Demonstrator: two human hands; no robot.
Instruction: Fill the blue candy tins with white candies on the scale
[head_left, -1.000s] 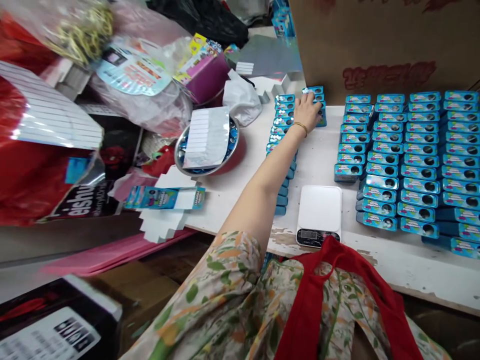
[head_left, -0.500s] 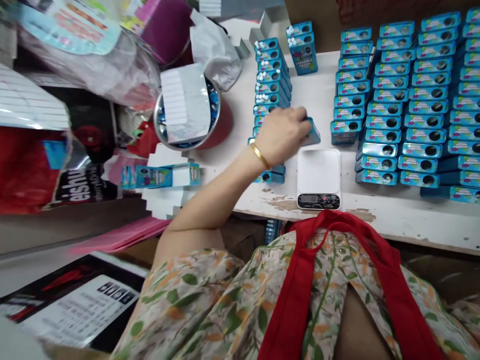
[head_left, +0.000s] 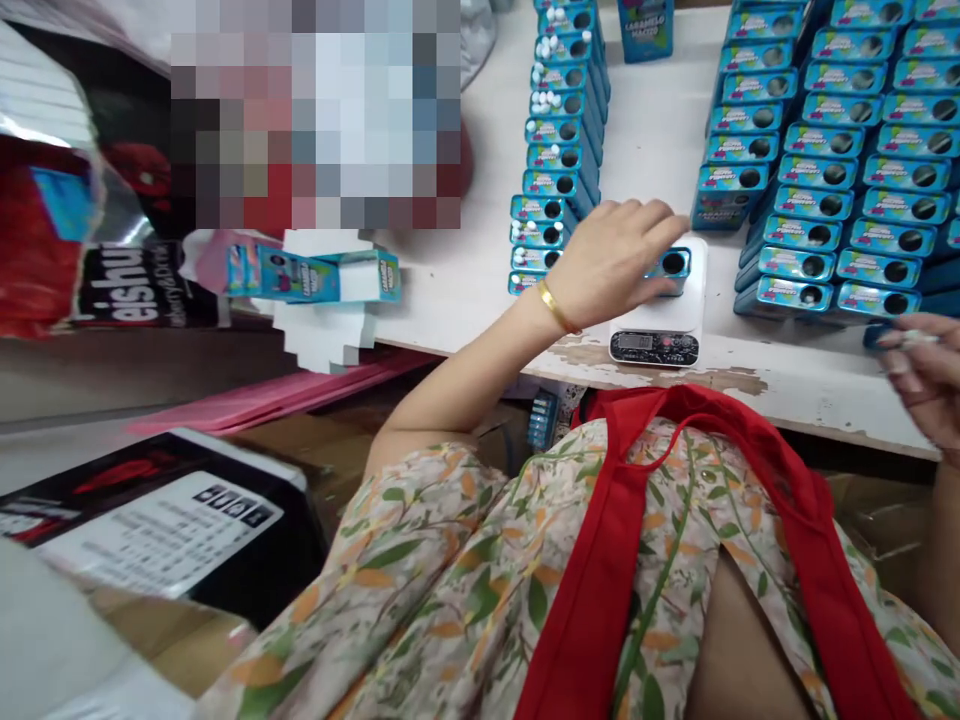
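Note:
My left hand (head_left: 622,258) reaches over the white digital scale (head_left: 660,320), thumb and fingers around a small blue carton (head_left: 669,270) with a dark round hole in its top. The carton is at the scale's plate; whether its full weight rests there I cannot tell. At the right edge, my right hand (head_left: 930,385) is partly cut off, its fingers pinched on something small, blue and whitish, too blurred to name. Left of the scale runs a row of blue cartons (head_left: 546,185), several with white round tips poking out of the tops.
More blue cartons (head_left: 814,232) stand in columns on the right of the white table (head_left: 465,290). A single carton (head_left: 646,30) stands at the back. An opened carton display box (head_left: 360,275) lies at left. The upper left is pixelated.
My left hand has moved right with the blue carton, from beside the scale to over its plate. My right hand has come into view at the right edge. The view has shifted.

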